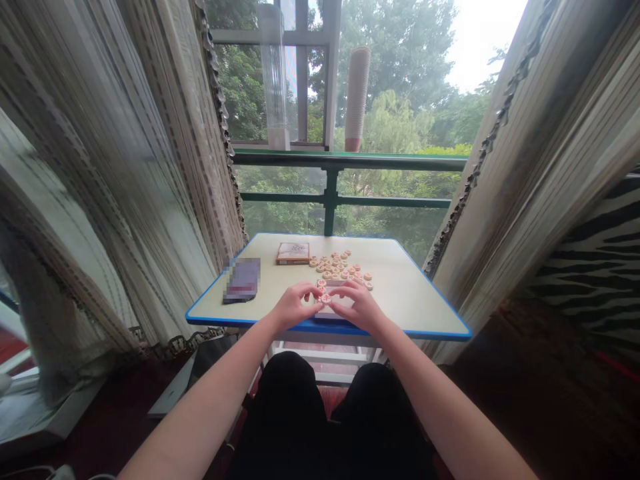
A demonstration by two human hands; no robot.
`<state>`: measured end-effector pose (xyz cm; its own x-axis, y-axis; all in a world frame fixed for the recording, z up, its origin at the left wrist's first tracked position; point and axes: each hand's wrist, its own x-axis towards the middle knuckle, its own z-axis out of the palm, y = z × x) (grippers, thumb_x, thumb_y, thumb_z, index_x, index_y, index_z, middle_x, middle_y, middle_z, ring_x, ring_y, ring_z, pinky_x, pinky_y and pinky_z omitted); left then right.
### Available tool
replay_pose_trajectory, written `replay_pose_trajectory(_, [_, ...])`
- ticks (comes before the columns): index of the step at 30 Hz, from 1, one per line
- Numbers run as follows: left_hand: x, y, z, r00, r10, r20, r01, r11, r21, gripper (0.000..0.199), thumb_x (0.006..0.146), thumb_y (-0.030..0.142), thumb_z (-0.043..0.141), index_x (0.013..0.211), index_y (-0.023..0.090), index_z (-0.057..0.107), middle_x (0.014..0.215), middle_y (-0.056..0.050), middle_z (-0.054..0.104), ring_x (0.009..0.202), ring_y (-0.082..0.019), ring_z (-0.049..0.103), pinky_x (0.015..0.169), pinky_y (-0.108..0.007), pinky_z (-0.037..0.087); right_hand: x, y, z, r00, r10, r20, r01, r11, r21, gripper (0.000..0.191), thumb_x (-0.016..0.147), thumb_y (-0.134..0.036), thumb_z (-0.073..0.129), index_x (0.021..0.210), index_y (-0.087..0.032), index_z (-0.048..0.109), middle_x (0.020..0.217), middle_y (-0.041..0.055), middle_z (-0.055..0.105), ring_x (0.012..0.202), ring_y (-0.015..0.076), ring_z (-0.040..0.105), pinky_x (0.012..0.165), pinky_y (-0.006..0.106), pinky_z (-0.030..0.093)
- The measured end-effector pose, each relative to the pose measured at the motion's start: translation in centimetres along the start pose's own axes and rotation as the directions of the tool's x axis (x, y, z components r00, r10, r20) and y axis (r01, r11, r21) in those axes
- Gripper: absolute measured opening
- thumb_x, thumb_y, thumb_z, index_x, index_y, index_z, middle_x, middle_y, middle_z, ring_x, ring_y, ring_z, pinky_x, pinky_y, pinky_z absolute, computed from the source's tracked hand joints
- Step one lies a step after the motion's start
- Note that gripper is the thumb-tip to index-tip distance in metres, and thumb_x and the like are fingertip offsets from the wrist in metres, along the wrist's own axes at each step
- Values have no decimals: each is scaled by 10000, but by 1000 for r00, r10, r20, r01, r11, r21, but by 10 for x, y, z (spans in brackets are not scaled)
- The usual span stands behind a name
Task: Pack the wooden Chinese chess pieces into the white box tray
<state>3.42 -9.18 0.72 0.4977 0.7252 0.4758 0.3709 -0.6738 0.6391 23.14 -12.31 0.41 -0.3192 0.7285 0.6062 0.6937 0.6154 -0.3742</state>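
Observation:
Both hands meet over an open box [334, 315] at the near edge of the table. My left hand [299, 304] and my right hand [358, 305] pinch a round xiangqi piece [326, 299] with red marking between their fingertips, one hand on each side. Another round piece [321, 284] lies just beyond it, at the box's far left corner. Several more round wooden pieces [336, 266] are scattered behind the box. The hands partly hide the box's inside.
The pale table [400, 293] has a blue edge. A flat box lid [293, 253] lies at the back, and a dark, pixelated item [243, 280] on the left. Beyond stand a green railing [400, 161], a tall stack of cups [357, 100] and a clear tube [273, 80]. Curtains hang at both sides.

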Motion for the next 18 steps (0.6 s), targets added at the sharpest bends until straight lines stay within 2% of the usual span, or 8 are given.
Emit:
replay_pose_trajectory(7, [-2,-5,-1,999,16,42,-17,1000,24,181,688,285,624,826,181,678,745,-12,618,636,-115,459,613,-241,412,-1,-2,0,996,-69,65,74,994,-77,181,783,-349,578,850,-207,669,757,65,597,779,189,499,769,340,414])
replay_pose_trajectory(12, [-6,-4,-3,997,7,75,-9,1000,27,220,740,331,590,853,179,703,759,-26,636,610,-112,469,590,-236,407,-1,-4,1,994,-83,70,89,993,-83,175,775,-344,590,843,-210,679,767,62,614,778,188,502,785,348,406])
replay_pose_trajectory(18, [-9,-6,-3,997,14,80,-18,999,48,204,727,302,603,849,180,711,749,-27,633,612,-111,491,595,-235,411,0,-6,-1,991,-97,87,102,993,-58,178,763,-346,611,838,-208,694,747,55,625,757,182,504,766,339,412])
